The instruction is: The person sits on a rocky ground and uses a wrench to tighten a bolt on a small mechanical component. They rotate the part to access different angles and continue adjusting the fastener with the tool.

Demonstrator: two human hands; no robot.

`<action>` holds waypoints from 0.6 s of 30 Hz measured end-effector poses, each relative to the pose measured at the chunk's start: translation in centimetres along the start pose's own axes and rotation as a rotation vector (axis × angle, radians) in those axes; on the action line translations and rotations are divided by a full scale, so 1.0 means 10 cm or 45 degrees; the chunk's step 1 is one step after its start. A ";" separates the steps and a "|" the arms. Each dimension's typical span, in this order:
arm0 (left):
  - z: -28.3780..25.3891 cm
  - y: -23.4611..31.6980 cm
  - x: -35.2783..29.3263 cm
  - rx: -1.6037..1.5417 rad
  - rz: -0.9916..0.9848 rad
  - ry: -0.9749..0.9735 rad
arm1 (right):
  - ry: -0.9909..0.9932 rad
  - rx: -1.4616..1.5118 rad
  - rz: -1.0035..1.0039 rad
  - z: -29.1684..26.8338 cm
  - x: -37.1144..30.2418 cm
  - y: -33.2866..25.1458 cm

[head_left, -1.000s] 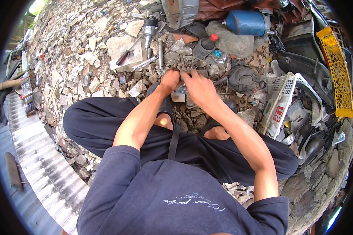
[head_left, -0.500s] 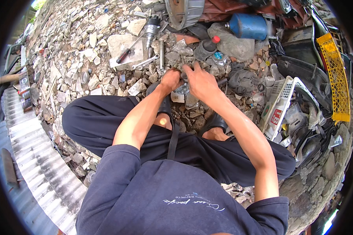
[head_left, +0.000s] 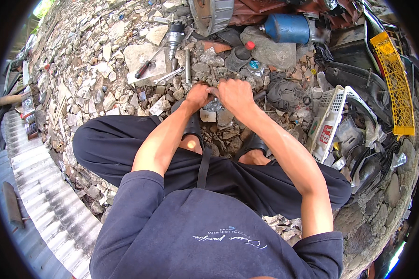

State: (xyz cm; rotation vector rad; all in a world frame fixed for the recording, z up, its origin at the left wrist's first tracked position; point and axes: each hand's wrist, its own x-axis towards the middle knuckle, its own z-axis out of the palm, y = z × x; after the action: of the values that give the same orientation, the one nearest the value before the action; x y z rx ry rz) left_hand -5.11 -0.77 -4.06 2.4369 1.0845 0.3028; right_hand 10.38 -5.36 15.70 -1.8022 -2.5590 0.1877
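My left hand [head_left: 199, 95] is closed, its fingers bent inward at ground level between my feet. Close beside it my right hand [head_left: 236, 95] is curled into a fist, knuckles up. What the fingers grip is hidden by the hands. A round, shiny metal part [head_left: 213, 104] shows just below and between them. Beyond my left hand lie a combination wrench [head_left: 169, 77], a metal rod [head_left: 187, 68] and a screwdriver [head_left: 145, 66] with a dark handle. A cylindrical metal part with a dark top [head_left: 174, 39] lies past the wrench.
A dark bottle with a red cap [head_left: 240, 55] stands beyond my right hand, near a grey rag [head_left: 285, 92]. A blue cylinder [head_left: 287, 29] lies at the back. To the right are a white plastic basket [head_left: 323, 123] and a yellow crate [head_left: 395, 88]. Loose stones cover the ground.
My right hand's fingers, stretched forward before, are now curled into a fist. My left hand stays beside it. The whole view has shifted slightly.
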 end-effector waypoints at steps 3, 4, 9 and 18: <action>0.01 0.06 0.03 -0.058 -0.201 -0.057 | 0.148 0.158 -0.122 0.02 -0.01 0.03; 0.02 0.04 0.03 -0.049 -0.222 -0.060 | 0.153 0.222 -0.184 0.01 -0.01 0.02; -0.27 0.26 0.08 -0.085 -0.372 -0.225 | -0.120 0.070 -0.148 0.00 0.10 -0.01; 0.18 -0.09 0.04 -0.106 -0.117 0.075 | 0.059 0.166 -0.185 -0.07 0.13 -0.04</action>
State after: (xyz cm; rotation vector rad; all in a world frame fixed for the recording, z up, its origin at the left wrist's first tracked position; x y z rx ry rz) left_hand -4.77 -0.50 -6.11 2.3103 1.1808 0.3841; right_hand 9.67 -4.23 16.30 -1.5519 -2.5664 0.2998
